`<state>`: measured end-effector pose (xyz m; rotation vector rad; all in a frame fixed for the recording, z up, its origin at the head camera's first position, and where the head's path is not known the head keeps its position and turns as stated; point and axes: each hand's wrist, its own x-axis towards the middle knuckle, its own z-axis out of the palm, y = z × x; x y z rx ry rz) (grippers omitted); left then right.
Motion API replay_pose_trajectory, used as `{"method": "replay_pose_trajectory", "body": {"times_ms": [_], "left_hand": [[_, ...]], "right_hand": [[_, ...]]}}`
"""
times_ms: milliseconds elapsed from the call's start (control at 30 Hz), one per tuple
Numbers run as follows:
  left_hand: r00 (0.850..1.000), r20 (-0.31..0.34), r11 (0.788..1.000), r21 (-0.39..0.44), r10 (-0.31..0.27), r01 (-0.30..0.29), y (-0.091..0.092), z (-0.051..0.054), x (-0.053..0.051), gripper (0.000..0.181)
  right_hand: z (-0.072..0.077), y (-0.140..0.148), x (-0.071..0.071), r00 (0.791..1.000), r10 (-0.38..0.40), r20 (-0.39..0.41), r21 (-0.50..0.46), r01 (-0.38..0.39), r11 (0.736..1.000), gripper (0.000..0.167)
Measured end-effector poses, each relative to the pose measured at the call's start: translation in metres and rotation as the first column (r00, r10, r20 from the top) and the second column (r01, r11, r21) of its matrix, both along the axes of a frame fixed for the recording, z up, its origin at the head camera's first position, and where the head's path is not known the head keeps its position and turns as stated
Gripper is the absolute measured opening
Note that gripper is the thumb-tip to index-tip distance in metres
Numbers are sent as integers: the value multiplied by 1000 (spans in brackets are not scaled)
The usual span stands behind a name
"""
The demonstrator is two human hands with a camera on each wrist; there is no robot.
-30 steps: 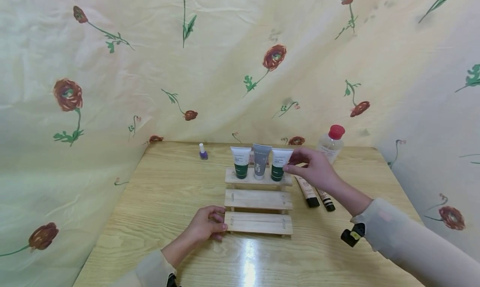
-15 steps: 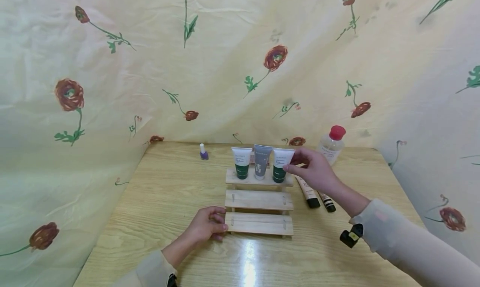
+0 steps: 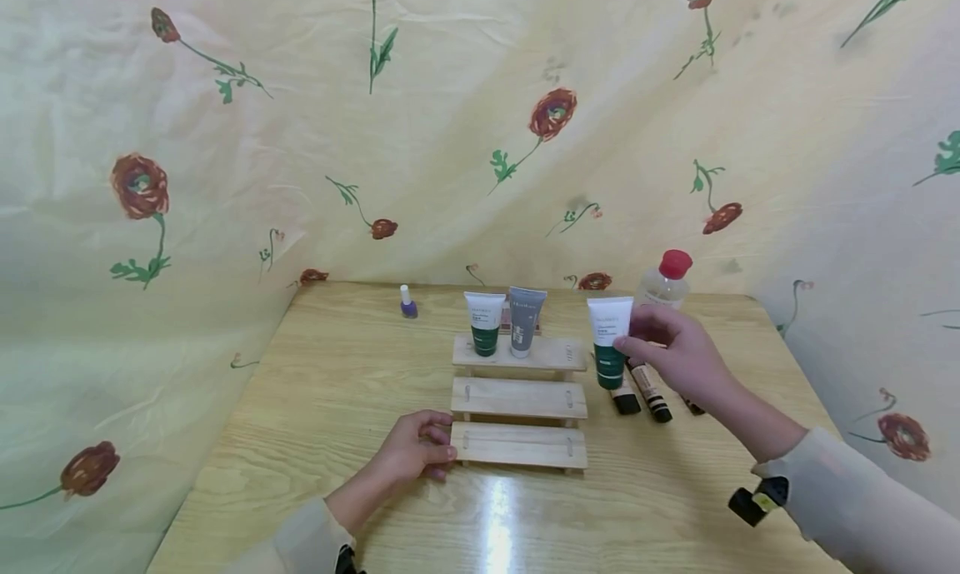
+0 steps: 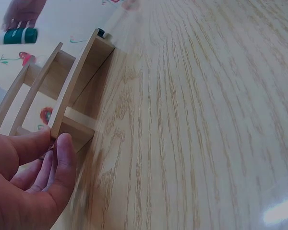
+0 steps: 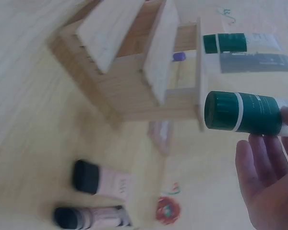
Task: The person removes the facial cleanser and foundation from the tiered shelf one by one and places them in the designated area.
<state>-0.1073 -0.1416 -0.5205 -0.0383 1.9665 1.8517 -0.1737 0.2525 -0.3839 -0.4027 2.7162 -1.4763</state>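
My right hand holds a white squeeze tube with a dark green cap end, pinched between thumb and fingers. It hangs upright in the air just right of a three-step wooden display rack; the right wrist view shows its green cap apart from the top step. A similar white-and-green tube and a grey tube stand on that step. My left hand grips the left end of the lowest step, its thumb and a finger at the corner in the left wrist view.
Tubes with black caps lie on the table right of the rack, partly behind my right hand. A clear bottle with a red cap stands behind them. Purple nail polish is at the back left. Flowered cloth hangs behind.
My right hand has lifted the white-and-green tube off the top step and carried it to the right, past the rack's end. My left hand stays on the lowest step.
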Motion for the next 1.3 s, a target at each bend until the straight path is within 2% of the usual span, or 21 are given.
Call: {"method": "replay_pose_trajectory", "body": {"times_ms": [133, 333, 567, 733, 867, 1067, 1300], "left_hand": [[1000, 2, 1000, 5, -6, 6, 0, 1, -1, 54], [1000, 0, 1000, 9, -7, 7, -1, 1, 0, 54], [1000, 3, 1000, 10, -8, 8, -1, 0, 1, 54], [1000, 10, 1000, 9, -5, 5, 0, 1, 1, 55], [1000, 12, 1000, 13, -1, 0, -1, 1, 1, 55], [1000, 16, 1000, 15, -2, 1, -1, 1, 1, 55], [1000, 8, 1000, 14, -3, 3, -1, 0, 0, 55]], "right_hand": [[-13, 15, 11, 997, -14, 78, -3, 14, 1000, 41], [-43, 30, 28, 980, -38, 197, 27, 33, 999, 50], [-81, 33, 47, 934, -21, 358, -31, 34, 999, 52], [-101, 32, 60, 909, -14, 416, -28, 29, 999, 54], [-111, 31, 65, 896, -7, 443, -24, 20, 1000, 54], [-117, 29, 68, 882, -51, 468, 18, 48, 999, 52], [-119, 24, 68, 856, -149, 494, 77, 127, 989, 46]]}}
